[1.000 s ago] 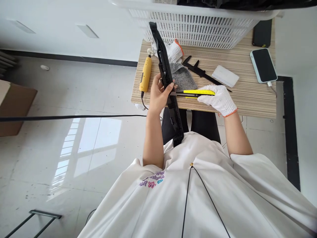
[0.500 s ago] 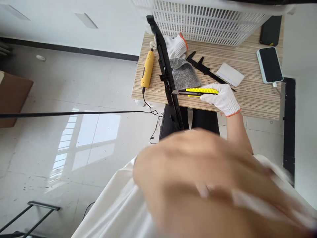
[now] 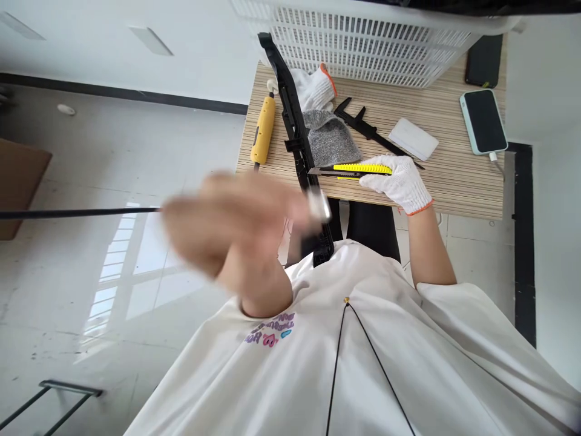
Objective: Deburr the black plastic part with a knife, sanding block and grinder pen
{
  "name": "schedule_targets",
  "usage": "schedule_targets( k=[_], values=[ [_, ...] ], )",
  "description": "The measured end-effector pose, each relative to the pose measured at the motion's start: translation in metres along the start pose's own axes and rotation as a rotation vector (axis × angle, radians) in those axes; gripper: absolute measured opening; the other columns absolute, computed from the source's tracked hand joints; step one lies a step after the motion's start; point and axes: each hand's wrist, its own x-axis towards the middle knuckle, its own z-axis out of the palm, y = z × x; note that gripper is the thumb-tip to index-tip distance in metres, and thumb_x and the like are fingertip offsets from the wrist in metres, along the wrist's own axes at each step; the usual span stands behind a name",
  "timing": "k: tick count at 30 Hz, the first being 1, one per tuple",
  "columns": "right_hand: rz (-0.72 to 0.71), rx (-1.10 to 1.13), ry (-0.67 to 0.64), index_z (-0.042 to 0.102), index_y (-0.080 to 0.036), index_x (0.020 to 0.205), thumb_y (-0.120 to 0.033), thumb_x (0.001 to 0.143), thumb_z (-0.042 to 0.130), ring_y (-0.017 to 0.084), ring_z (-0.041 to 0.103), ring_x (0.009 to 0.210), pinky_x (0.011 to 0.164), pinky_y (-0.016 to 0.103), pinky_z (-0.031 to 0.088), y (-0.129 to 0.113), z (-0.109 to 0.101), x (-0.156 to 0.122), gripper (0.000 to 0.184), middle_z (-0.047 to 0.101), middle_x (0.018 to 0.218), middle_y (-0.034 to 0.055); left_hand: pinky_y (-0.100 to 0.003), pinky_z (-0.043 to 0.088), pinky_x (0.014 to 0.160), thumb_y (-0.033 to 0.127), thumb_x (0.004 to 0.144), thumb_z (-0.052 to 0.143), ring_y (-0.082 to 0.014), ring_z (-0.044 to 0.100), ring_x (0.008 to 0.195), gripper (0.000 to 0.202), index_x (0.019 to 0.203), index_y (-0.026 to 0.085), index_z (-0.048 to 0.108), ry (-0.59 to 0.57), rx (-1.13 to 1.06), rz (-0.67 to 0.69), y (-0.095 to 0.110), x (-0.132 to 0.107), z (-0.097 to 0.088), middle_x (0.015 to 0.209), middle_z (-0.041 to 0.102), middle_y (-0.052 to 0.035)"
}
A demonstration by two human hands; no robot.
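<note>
My right hand (image 3: 402,184), in a white knit glove with orange trim, grips a yellow and black utility knife (image 3: 363,170). Its blade points left and lies over or against a long black plastic strip (image 3: 293,109); contact cannot be made out. That strip leans from the table's back left down to my lap. Bare and smeared by motion, my left hand (image 3: 254,221) hovers over the strip's lower part, with a small pale, shiny patch at its fingertips that is too blurred to name. Behind the knife lie a grey cloth (image 3: 333,142) and black calipers (image 3: 367,128).
A yellow corded rotary tool (image 3: 263,130) lies at the table's left edge. White gloves (image 3: 315,88) and a white basket (image 3: 363,45) sit at the back. To the right are a white block (image 3: 413,138), a charging phone (image 3: 483,122) and a dark phone (image 3: 485,60).
My left hand has swung from close to the camera, low in view, up and left toward the strip. My right hand still holds the knife at the strip. The view has shifted slightly.
</note>
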Motion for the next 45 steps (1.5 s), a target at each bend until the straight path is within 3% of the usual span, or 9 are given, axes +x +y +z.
schedule_targets(
  k=[4,7,10,15,18,21,25,33,45],
  values=[
    [0.043,0.027,-0.013,0.079,-0.033,0.098,-0.042,0.070,0.085,0.030,0.072,0.094,0.085,0.046,0.061,-0.001,-0.001,-0.002,0.030,0.078,0.097,-0.0006,-0.056,0.042,0.117,0.065,0.087,0.066,-0.0302,0.040,0.144,0.058,0.132,0.033,0.048,0.322,-0.057,-0.003,-0.070,0.045,0.026,0.148,0.047,0.0000],
    [0.009,0.027,-0.018,0.079,-0.034,0.095,-0.039,0.070,0.085,0.028,0.072,0.095,0.086,0.045,0.061,0.000,-0.002,-0.002,0.026,0.077,0.099,-0.0014,-0.054,0.040,0.118,0.077,0.073,0.072,-0.0323,0.036,0.147,0.092,0.147,0.040,0.032,0.186,-0.238,-0.217,-0.123,0.057,0.045,0.154,0.042,-0.0032],
    [-0.029,0.009,-0.006,0.079,-0.034,0.096,-0.038,0.073,0.083,0.027,0.071,0.099,0.091,0.044,0.059,0.001,-0.003,-0.001,0.024,0.077,0.103,-0.0008,-0.054,0.044,0.115,0.079,0.069,0.073,-0.0318,0.039,0.146,0.106,0.153,0.046,0.018,0.121,-0.323,-0.222,-0.146,0.062,0.060,0.152,0.046,-0.0040],
    [-0.038,0.009,-0.046,0.079,-0.034,0.097,-0.039,0.072,0.084,0.027,0.071,0.100,0.094,0.045,0.059,0.005,-0.005,0.000,0.026,0.077,0.104,-0.0019,-0.048,0.056,0.102,0.074,0.082,0.065,-0.0283,0.055,0.132,0.093,0.155,0.048,0.014,0.116,-0.341,-0.150,-0.133,0.069,0.075,0.145,0.054,0.0006],
    [-0.059,0.035,-0.030,0.080,-0.032,0.100,-0.038,0.071,0.085,0.026,0.072,0.097,0.092,0.043,0.060,0.006,-0.003,0.000,0.030,0.077,0.104,-0.0009,-0.049,0.061,0.093,0.068,0.089,0.058,-0.0309,0.058,0.125,0.083,0.156,0.050,0.013,0.143,-0.310,-0.118,-0.127,0.068,0.076,0.155,0.046,0.0043],
    [-0.074,0.041,-0.031,0.080,-0.031,0.100,-0.036,0.071,0.086,0.026,0.072,0.097,0.093,0.042,0.059,0.007,-0.002,0.000,0.030,0.077,0.103,-0.0006,-0.052,0.060,0.097,0.068,0.092,0.051,-0.0326,0.051,0.134,0.080,0.157,0.050,0.008,0.076,-0.299,-0.062,-0.131,0.065,0.072,0.163,0.033,0.0104],
    [-0.086,0.064,-0.036,0.080,-0.031,0.101,-0.036,0.070,0.087,0.027,0.071,0.099,0.095,0.042,0.059,0.007,-0.002,0.000,0.032,0.077,0.105,-0.0004,-0.048,0.055,0.106,0.065,0.090,0.061,-0.0346,0.045,0.142,0.075,0.154,0.050,0.025,-0.029,-0.357,-0.015,-0.137,0.063,0.064,0.168,0.022,0.0072],
    [-0.019,0.109,-0.057,0.081,-0.028,0.098,-0.035,0.068,0.088,0.025,0.071,0.089,0.082,0.038,0.060,0.005,-0.003,0.000,0.031,0.077,0.095,0.0014,-0.047,0.053,0.104,0.065,0.085,0.069,-0.0315,0.053,0.137,0.101,0.157,0.049,0.000,-0.027,-0.474,-0.137,-0.136,0.059,0.060,0.145,0.057,-0.0034],
    [-0.038,0.099,-0.053,0.081,-0.026,0.097,-0.037,0.070,0.086,0.024,0.067,0.090,0.076,0.036,0.058,0.004,-0.001,0.001,0.029,0.075,0.097,0.0032,-0.048,0.054,0.102,0.059,0.089,0.067,-0.0307,0.063,0.125,0.058,0.134,0.028,0.049,-0.050,-0.520,-0.270,-0.138,0.061,0.060,0.126,0.070,-0.0076]
  ],
)
